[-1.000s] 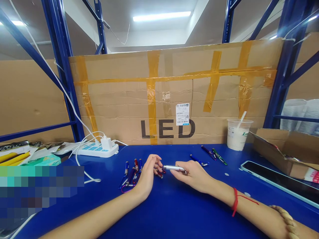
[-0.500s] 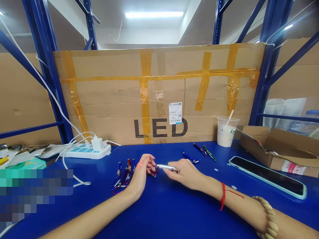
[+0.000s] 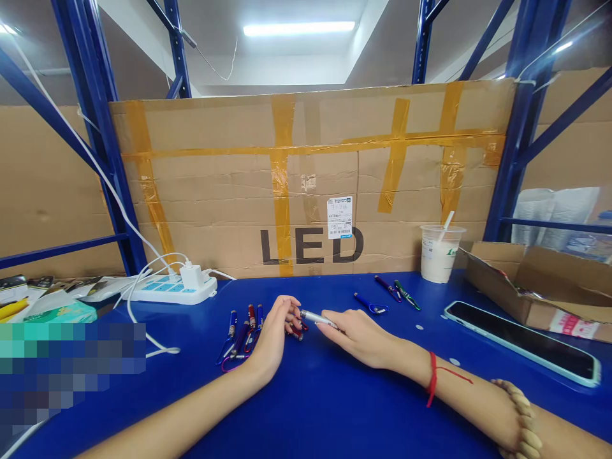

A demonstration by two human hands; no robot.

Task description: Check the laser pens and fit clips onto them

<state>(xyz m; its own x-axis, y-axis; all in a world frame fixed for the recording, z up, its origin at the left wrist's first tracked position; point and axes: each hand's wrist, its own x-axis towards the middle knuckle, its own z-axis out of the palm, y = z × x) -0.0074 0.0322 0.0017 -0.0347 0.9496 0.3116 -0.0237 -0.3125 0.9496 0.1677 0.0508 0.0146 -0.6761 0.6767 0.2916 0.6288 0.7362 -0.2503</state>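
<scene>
My right hand [image 3: 356,335] grips a slim silver laser pointer [image 3: 315,317], its far end aimed left at my other hand. My left hand [image 3: 277,331] stands on edge with the palm toward the pointer. Its fingers are loosely bent and apart, close to the pointer's tip; contact is unclear. Behind those fingers lies a dark red pointer [image 3: 297,333], partly hidden. Left of my left hand is a group of similar blue and red pointers with clips, including a blue one [image 3: 233,323] and a red one [image 3: 251,313].
A blue pointer [image 3: 366,301], a purple one [image 3: 385,285] and a green one [image 3: 406,294] lie at the right back. Around them are a phone [image 3: 521,341], a cup with a straw [image 3: 437,255], an open cardboard box [image 3: 521,312] and a white power strip [image 3: 167,290].
A small red light spot on my left hand is gone. The silver pointer's angle has shifted slightly, its left end a little higher. The whole view has moved slightly.
</scene>
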